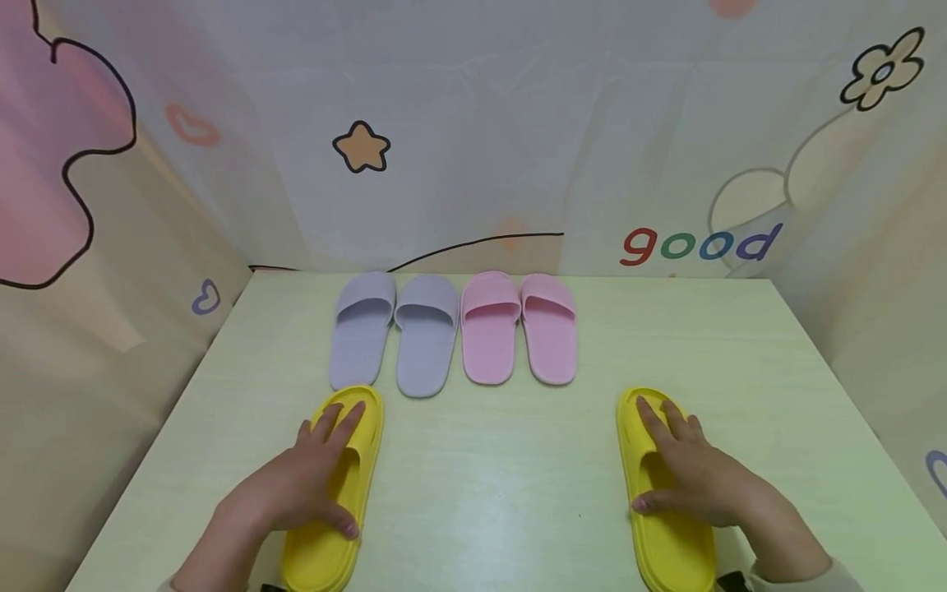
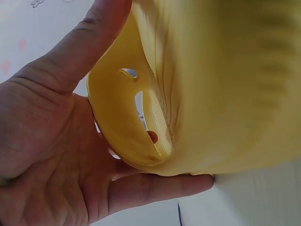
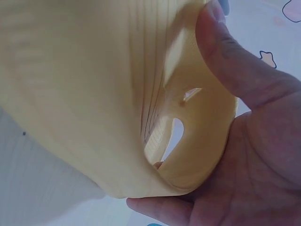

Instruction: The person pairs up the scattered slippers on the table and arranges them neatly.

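Observation:
Two yellow slippers are in the head view, set well apart. My left hand (image 1: 302, 485) grips the left yellow slipper (image 1: 318, 563), its fingers spread over the strap and its thumb at the inner edge. In the left wrist view, thumb and little finger lie on opposite sides of that slipper (image 2: 230, 94), and cut-out holes show in its strap. On the other side, my right hand (image 1: 703, 485) holds the right yellow slipper (image 1: 673, 555) likewise, thumb at its left edge. The right wrist view shows this slipper (image 3: 80, 103) between thumb and lower finger.
Along the back of the pale table (image 1: 488, 493) lie a grey-lilac pair, with a left slipper (image 1: 361, 337) and a right slipper (image 1: 425, 345). Beside it is a pink pair, with a left slipper (image 1: 490, 337) and a right slipper (image 1: 551, 337). A printed curtain (image 1: 459, 148) hangs behind.

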Motion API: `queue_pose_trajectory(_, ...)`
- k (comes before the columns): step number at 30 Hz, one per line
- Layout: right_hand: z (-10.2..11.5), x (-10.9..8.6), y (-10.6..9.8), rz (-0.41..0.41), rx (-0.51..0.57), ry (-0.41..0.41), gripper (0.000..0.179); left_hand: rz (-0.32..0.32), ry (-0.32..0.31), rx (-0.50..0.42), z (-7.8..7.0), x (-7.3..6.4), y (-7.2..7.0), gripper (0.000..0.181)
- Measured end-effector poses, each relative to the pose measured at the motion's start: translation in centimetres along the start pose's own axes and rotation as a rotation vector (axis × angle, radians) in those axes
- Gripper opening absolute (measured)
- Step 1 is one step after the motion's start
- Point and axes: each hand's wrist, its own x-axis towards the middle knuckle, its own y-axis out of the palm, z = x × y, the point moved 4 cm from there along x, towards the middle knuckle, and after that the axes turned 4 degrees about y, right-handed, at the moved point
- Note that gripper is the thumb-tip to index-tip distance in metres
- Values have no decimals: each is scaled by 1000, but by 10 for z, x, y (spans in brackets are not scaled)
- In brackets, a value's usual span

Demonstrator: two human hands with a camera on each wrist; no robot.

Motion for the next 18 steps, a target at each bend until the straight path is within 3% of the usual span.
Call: queue_pose_trajectory(18,14,5,3,23,-1,-5,131,-16,36,18,-12,8,6,156)
